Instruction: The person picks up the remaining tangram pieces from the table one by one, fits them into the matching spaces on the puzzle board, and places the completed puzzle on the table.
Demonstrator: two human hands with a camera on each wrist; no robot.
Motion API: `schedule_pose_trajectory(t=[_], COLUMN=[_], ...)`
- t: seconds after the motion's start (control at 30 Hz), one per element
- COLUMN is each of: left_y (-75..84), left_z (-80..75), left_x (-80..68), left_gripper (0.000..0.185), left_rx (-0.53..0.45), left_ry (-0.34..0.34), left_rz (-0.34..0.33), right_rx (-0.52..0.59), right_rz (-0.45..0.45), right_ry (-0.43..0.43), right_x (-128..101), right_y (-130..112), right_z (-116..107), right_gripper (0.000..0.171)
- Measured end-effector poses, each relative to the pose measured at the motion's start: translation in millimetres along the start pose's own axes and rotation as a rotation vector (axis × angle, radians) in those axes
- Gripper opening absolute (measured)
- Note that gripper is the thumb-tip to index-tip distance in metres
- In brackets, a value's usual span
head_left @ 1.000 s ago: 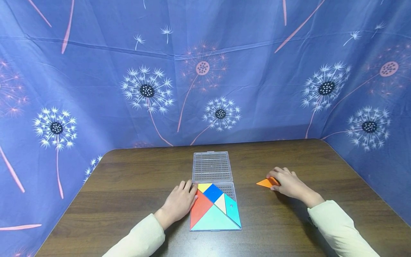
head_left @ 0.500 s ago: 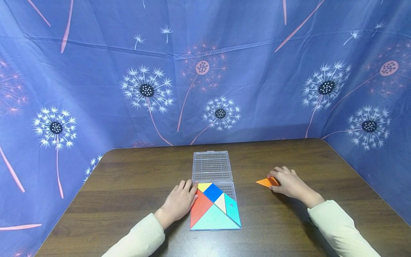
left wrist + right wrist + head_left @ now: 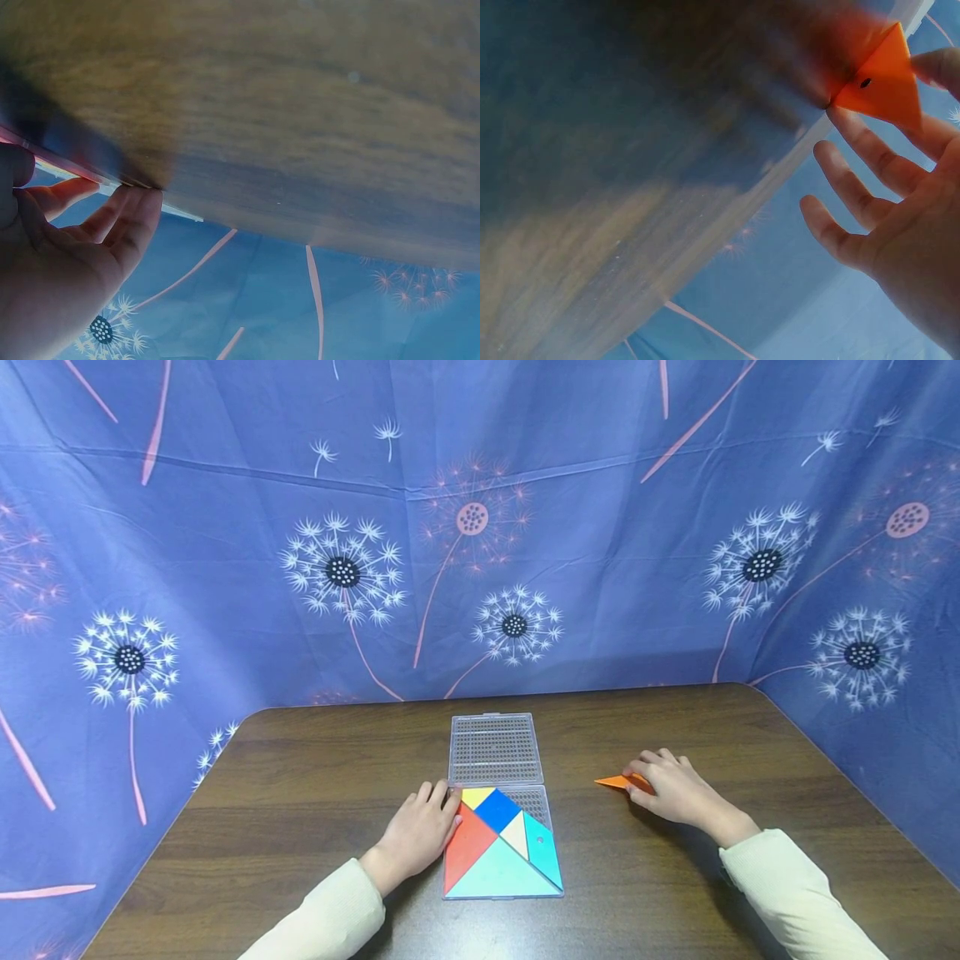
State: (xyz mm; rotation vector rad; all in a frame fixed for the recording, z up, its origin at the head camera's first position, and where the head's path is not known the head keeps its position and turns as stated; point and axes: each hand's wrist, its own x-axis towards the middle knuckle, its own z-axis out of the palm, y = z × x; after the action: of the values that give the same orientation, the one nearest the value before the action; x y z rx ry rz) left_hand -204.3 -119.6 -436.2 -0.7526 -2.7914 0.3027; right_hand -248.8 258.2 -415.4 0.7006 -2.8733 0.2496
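Observation:
In the head view, my right hand (image 3: 672, 787) pinches an orange triangular tangram piece (image 3: 617, 782) just over the table. The piece is tilted up on edge; the right wrist view shows the orange piece's face with a small dark hole (image 3: 889, 79), between thumb and fingers. My left hand (image 3: 422, 828) rests at the left side of a clear plastic case, its relaxed fingers touching the rim. Inside the case's near half (image 3: 536, 800) lie a red triangle (image 3: 467, 846), a mint triangle (image 3: 504, 872), a blue square (image 3: 498, 811), and yellow (image 3: 477, 797), cream (image 3: 516, 836) and turquoise (image 3: 543, 849) pieces.
The case's gridded lid (image 3: 495, 749) lies folded open behind the near half. A brown wooden table (image 3: 315, 768) carries everything. Beyond its far edge hangs a blue cloth (image 3: 600, 527) printed with dandelions. At the case's upper right, bare grid shows.
The orange piece has tipped further onto its edge in my right hand, so less of its face shows in the head view. My left hand and the case stay put.

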Motion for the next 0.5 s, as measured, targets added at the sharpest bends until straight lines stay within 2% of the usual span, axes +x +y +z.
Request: schedule_pose_trajectory(t=[0.5], left_y=[-0.3], left_z=[2.7], left_x=[0.1], left_gripper=[0.042], left_rx=[-0.010], left_ry=[0.034], left_rz=[0.004], right_rx=[0.014], right_rz=[-0.015], right_ry=[0.005], right_x=[1.4], right_y=[1.9], right_z=[-0.5], right_gripper=[0.017])
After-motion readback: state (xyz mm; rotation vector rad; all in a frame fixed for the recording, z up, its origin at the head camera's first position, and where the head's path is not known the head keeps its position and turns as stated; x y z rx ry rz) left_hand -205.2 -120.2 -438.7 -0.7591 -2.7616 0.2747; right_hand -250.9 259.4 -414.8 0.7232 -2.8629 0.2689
